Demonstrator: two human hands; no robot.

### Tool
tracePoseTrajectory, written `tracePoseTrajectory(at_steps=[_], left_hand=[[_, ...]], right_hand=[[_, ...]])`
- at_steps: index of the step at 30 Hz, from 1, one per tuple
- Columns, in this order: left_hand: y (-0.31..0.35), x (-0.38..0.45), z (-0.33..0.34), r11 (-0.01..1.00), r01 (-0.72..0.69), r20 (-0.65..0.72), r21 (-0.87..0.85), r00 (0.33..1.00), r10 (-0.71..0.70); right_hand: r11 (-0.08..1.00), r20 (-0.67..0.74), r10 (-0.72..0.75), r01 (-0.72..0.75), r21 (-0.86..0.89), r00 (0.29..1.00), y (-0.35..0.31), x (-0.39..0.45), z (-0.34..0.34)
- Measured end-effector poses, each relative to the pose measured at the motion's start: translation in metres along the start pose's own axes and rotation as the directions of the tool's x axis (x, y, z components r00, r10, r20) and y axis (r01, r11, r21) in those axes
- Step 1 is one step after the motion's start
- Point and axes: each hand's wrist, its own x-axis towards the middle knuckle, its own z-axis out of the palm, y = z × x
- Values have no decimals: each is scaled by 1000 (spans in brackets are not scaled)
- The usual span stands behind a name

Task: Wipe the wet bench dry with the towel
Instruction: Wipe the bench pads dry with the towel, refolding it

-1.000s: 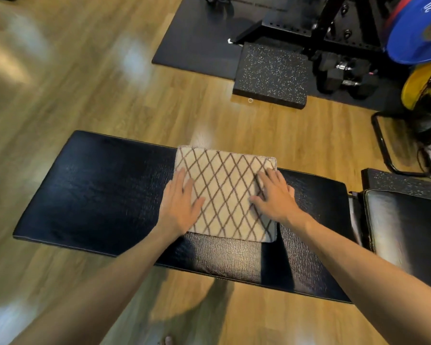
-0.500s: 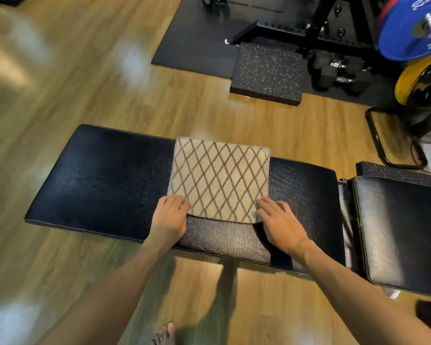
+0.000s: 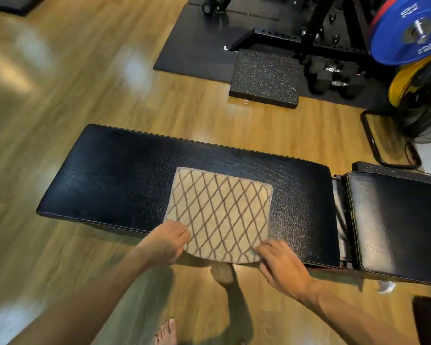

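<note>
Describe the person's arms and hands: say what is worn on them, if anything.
Nothing is worn. Both forearms are bare up to the frame edge, with no sleeve in view. The left hand and the right hand have no glove, and no watch, bracelet or band shows at either wrist. No ring is visible on the fingers that show, though the picture is slightly blurred.

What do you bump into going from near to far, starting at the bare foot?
Bare foot → patterned towel on the black bench → speckled rubber block → black rack frame.
</note>
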Motion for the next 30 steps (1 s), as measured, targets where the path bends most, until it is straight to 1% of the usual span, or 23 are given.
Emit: tracePoseTrajectory(at_steps=[1,2,4,7,10,12,14,17,18,20,21,22,23,24,25,26,27,28,30], left_hand=[[-3,3,-6,999,21,-33,-48,999,-23],[-6,8,-15,994,58,-70,-96,995,-65],[-14,21,-32,964,185,-138,-191,967,-213],[-33,49,-44,854,405,-153,-327,869,-471],[-50,75,-47,757,551,-111,-351,779,-618],[-58,89,-47,737,572,-116,-360,756,-644],[-63,103,-47,744,568,-128,-351,758,-639],[-72,122,-44,777,591,-143,-218,768,-624],[-73,126,-43,780,597,-175,-189,761,-625],[-68,130,-35,796,582,-289,-165,743,-604],[-61,130,-30,820,555,-342,-140,750,-566],[-52,128,-25,855,511,-359,-91,784,-507],[-42,126,-19,888,458,-331,-30,834,-441],[-31,122,-14,907,421,-246,16,881,-405],[-22,118,-9,910,412,-122,46,906,-405],[-14,116,-3,900,430,13,75,902,-432],[-9,115,4,883,460,112,99,876,-469],[-5,115,10,865,491,166,106,849,-502],[-1,122,13,849,516,190,116,827,-529]], right_hand=[[998,-6,36,-36,43,999,-2,2,-4],[989,-24,107,-103,104,994,-4,8,-10],[933,-57,279,-257,253,959,-3,28,-26],[804,-124,480,-380,457,868,3,66,-50],[682,-94,622,-480,552,777,14,97,-68],[622,-67,688,-540,567,722,24,111,-72],[598,-42,726,-599,532,686,32,119,-72],[579,-35,761,-653,488,648,39,126,-67],[566,-46,774,-657,498,632,40,128,-65],[520,-39,804,-670,530,593,39,129,-59],[487,-22,824,-688,538,566,38,127,-54],[444,1,848,-712,543,530,36,124,-49],[397,34,869,-737,547,494,33,121,-46],[351,73,882,-754,555,465,31,118,-41],[295,128,890,-768,568,437,25,115,-39],[235,188,894,-781,579,408,21,114,-37],[189,240,889,-790,584,391,19,114,-35],[154,286,879,-794,587,382,19,114,-33],[108,338,854,-771,628,395,18,116,-37]])
